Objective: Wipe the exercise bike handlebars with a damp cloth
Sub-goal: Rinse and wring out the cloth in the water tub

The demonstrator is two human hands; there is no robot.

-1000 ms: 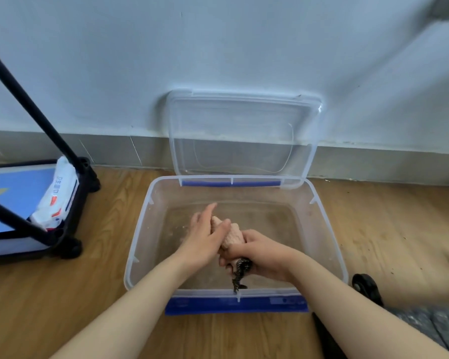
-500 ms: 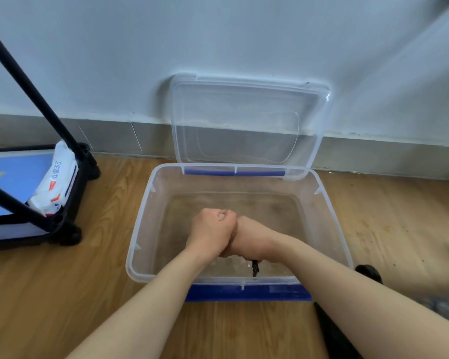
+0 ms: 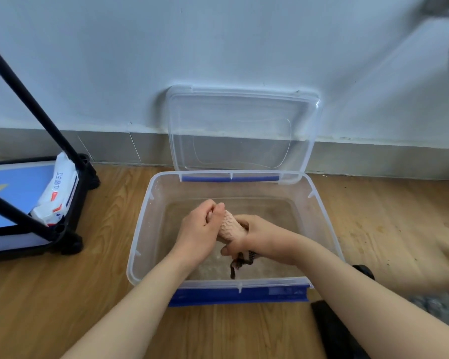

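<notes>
Both hands squeezed the rolled pink cloth (image 3: 230,226) over the clear tub (image 3: 140,244): left hand (image 3: 200,229) up top, right hand (image 3: 254,237) lower, where maybe a dark end hung.

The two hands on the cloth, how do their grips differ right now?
The left hand grips the pale upper end of the cloth, farther from the camera; the right hand grips the lower end, where dark fabric dangles out. Both are closed on the cloth above the water in the clear bin.

open bin (image 3: 143,229) top, upright lid (image 3: 241,130) behind, bare floor (image 3: 106,255) between bin and black cart (image 3: 70,203) leftward
</notes>
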